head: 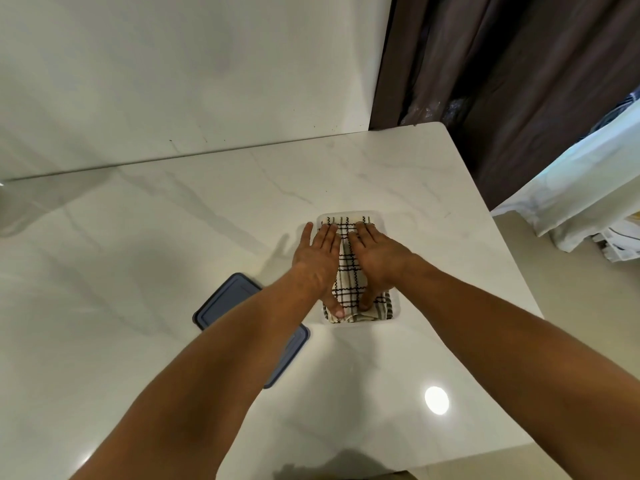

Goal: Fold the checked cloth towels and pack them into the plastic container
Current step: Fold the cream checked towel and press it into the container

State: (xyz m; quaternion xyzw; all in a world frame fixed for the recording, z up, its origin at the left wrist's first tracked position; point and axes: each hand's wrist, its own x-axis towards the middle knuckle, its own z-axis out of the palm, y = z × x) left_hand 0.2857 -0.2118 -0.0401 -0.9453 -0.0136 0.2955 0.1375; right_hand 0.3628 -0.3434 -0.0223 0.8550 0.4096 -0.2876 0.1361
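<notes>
A clear plastic container (378,218) stands on the white marble table, right of centre. Folded white towels with black and grey checks (349,273) fill it, and their top fold rises a little above the rim. My left hand (317,259) lies flat on the left half of the towels, fingers straight and spread, thumb down near the front edge. On the right half my right hand (375,256) presses flat as well, with its thumb pointing toward the near end. Both palms hide much of the cloth.
A blue-grey lid (225,301) lies flat on the table (173,254) to the left of the container, partly under my left forearm. The table's right edge is close to the container. Dark curtains (519,81) and a white cloth (571,188) hang beyond it.
</notes>
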